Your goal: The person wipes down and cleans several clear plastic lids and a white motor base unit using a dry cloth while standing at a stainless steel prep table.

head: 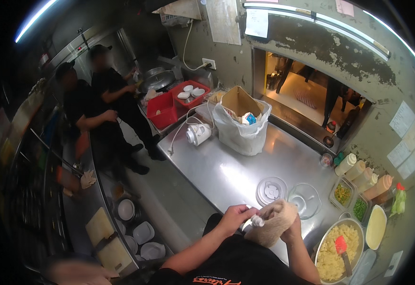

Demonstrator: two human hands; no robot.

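Close to my body, my left hand (236, 219) grips a small white plastic part with a blade, perhaps a food processor blade (254, 222). A tan cloth (273, 222) is bunched in my right hand (292, 229), its folds beside the white part and covering some of my fingers. Just beyond the cloth, a round clear plastic lid (272, 191) lies on the steel table (207, 167), with a clear bowl (304, 201) to its right. Further back on the table stands a white appliance motor base (198, 134) with its cord.
A bag-lined box (243, 139) stands at the back. On the right are squeeze bottles (345, 164), vegetable containers (342, 192) and a bowl of yellow mash (335, 249) with a red spatula. Two people (104, 85) stand at left; another person (79, 270) is at lower left.
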